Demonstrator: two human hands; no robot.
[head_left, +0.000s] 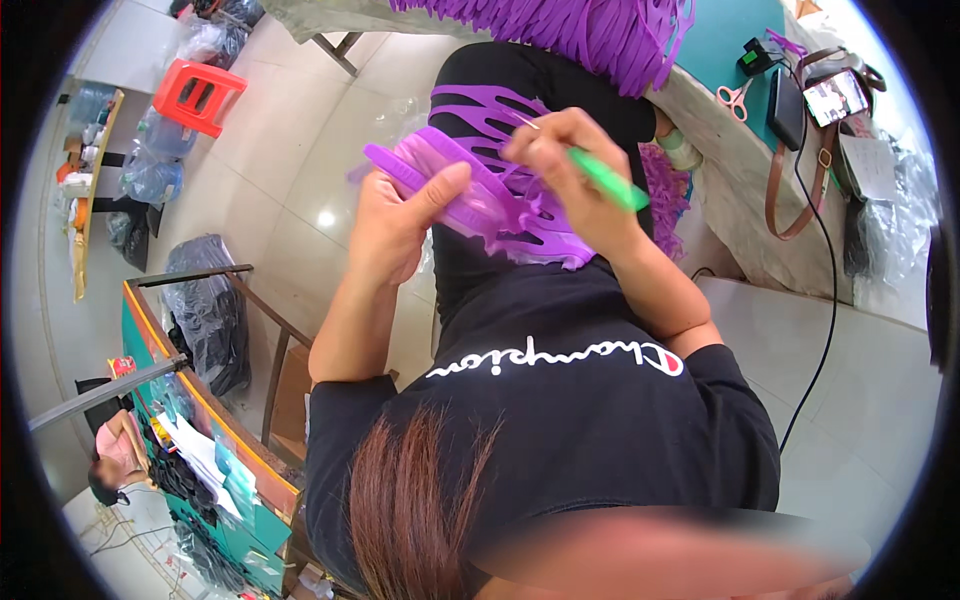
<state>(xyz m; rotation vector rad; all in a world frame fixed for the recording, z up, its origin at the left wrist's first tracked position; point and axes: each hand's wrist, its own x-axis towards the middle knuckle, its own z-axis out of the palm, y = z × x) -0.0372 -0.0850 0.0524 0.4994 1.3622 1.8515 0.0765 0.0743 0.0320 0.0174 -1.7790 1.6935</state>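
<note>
My left hand (395, 225) is closed around a purple rubbery piece (465, 190), with the thumb pressed over its upper face. The piece has a thick curved rim, and a slotted, web-like purple sheet (478, 98) spreads from beside it across my dark-clad lap; I cannot tell whether the two are joined. Just to the right, my right hand (575, 165) grips a green-handled tool (610, 182) with a thin, pale tip pointing up and left over the slotted sheet. Motion smears the handle, and the tip's exact shape is too small to tell.
Slotted purple pieces (590, 35) are heaped on the table ahead. Scissors (735, 100), a black power bank (786, 108), a lit phone (835, 97) and a brown strap (800, 200) lie at right. More purple scraps (665, 195) sit below. A red stool (198, 97) stands far left.
</note>
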